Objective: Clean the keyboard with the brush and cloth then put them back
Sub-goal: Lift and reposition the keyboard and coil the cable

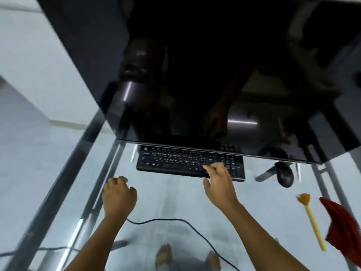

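A black keyboard (183,160) lies on a glass desk (263,204), partly under the lower edge of a dark monitor. My right hand (218,182) rests on the keyboard's front right edge, thumb under the edge and fingers over the keys, gripping it. My left hand (118,194) hovers in front of the keyboard's left end, fingers curled in, holding nothing. A yellow-handled brush (310,216) with orange bristles lies on the glass at the right. A red cloth (343,227) lies crumpled just right of the brush.
A large dark monitor (195,75) fills the upper view. A black mouse (285,174) sits right of the keyboard. A black cable (175,222) runs under the glass. Metal desk frame bars (64,173) cross the left. Bare feet show below the glass.
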Action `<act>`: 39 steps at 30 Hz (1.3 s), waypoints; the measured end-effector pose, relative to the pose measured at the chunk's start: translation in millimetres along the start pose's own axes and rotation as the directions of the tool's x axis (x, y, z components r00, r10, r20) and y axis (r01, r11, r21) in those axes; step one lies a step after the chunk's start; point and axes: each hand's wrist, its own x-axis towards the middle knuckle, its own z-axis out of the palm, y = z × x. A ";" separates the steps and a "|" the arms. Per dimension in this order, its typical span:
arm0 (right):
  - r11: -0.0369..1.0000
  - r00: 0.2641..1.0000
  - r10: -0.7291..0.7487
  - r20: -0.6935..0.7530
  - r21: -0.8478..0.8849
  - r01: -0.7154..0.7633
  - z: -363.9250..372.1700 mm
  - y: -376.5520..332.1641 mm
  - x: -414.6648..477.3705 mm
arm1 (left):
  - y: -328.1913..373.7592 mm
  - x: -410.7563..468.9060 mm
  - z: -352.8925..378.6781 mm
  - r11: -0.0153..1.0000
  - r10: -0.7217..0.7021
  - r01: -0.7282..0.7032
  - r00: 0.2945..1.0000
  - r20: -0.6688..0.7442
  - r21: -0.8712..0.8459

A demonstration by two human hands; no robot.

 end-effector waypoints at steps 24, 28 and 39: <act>0.716 0.979 -0.150 0.136 0.698 0.013 -248.5 -131.4 8.6 | 204.0 -44.5 -217.7 0.506 0.581 -0.380 0.814 -0.020 -0.774; 0.670 0.981 -0.182 0.062 0.739 0.077 -299.6 -106.0 -1.4 | 224.9 -71.4 -243.5 0.409 0.659 -0.171 0.735 0.160 -0.896; 0.553 0.968 -0.242 0.063 0.829 0.085 -304.2 -74.9 -24.9 | 285.0 -95.0 -330.2 -0.561 0.571 0.158 0.784 -0.242 -0.813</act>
